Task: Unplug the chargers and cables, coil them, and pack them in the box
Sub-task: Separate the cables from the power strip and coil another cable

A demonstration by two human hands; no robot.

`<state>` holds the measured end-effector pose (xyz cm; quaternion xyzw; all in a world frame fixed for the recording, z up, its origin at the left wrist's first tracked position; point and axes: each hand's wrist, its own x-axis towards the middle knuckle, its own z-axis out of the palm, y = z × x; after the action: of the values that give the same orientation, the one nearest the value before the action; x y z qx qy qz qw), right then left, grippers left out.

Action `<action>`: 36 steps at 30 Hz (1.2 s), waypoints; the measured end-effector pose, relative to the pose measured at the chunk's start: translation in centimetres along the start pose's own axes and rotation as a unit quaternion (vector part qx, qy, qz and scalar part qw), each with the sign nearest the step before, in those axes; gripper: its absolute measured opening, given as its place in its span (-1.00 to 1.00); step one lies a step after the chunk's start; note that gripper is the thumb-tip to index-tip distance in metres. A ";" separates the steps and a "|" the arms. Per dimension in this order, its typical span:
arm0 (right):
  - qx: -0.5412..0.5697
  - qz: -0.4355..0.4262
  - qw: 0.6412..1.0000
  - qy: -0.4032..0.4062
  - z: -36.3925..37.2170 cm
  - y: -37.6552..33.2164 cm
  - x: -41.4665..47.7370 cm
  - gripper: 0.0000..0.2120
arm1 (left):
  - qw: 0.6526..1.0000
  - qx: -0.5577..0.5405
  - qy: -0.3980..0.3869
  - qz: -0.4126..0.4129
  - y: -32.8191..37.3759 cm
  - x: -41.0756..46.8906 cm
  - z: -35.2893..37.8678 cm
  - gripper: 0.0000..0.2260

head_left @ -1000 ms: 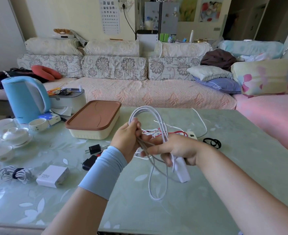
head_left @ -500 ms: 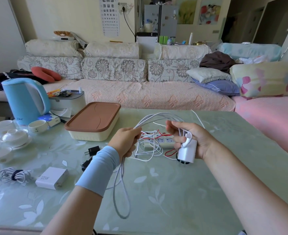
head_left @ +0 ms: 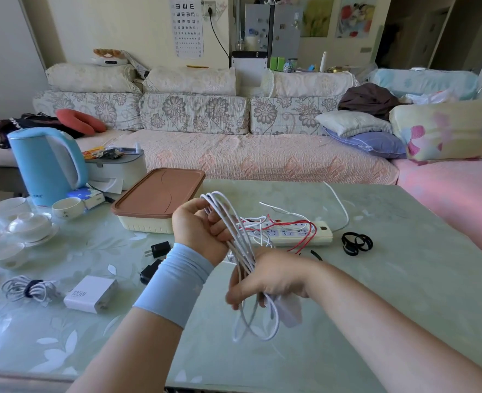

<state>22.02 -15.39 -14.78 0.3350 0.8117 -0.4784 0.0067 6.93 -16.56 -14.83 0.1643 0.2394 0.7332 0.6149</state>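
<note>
Cable [head_left: 241, 245] coil gripped between left hand [head_left: 203, 228], right hand [head_left: 271, 282]

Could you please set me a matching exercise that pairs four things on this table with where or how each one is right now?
Things:
1. white looped cable
2. cream plastic box with a brown lid
3. white square charger marked 120W
4. cream power strip

Places or states:
A. beside the tied cable bundle
B. gripped by the left hand and the right hand
C. lid on
D. beside the black bands

Pairs: 1-B, 2-C, 3-A, 4-D.
</note>
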 end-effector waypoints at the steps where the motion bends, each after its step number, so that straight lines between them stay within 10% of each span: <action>1: -0.007 0.002 1.000 -0.015 -0.3 0.2 0.0 -0.92 | 1.000 0.020 0.004 0.010 0.5 -0.1 -0.1 -0.84; 12: 0.085 -0.022 0.981 -0.171 -2.7 2.5 0.7 -0.80 | 0.982 0.142 0.116 0.039 1.7 0.6 -0.5 -0.53; 24: 0.236 0.000 0.962 -0.138 -3.1 4.5 1.2 -0.82 | 0.944 0.222 0.227 0.090 2.1 1.6 -1.4 -0.74; 28: 0.243 0.038 0.966 -0.085 -2.5 5.7 1.7 -0.82 | 0.872 0.413 0.236 0.114 1.8 1.7 -2.0 -0.72; 33: 0.162 0.085 0.982 -0.040 -2.3 6.4 1.3 -0.85 | 0.580 0.737 0.164 0.306 1.3 1.0 -2.3 -0.81; 36: 0.128 0.088 0.987 -0.044 -2.4 6.4 0.9 -0.88 | 0.581 0.724 -0.024 0.372 0.5 -0.6 -0.2 -0.79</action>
<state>25.52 -10.99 -18.71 0.3816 0.7104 -0.5899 0.0417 6.49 -17.21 -14.70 0.6468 0.5939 0.4776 -0.0286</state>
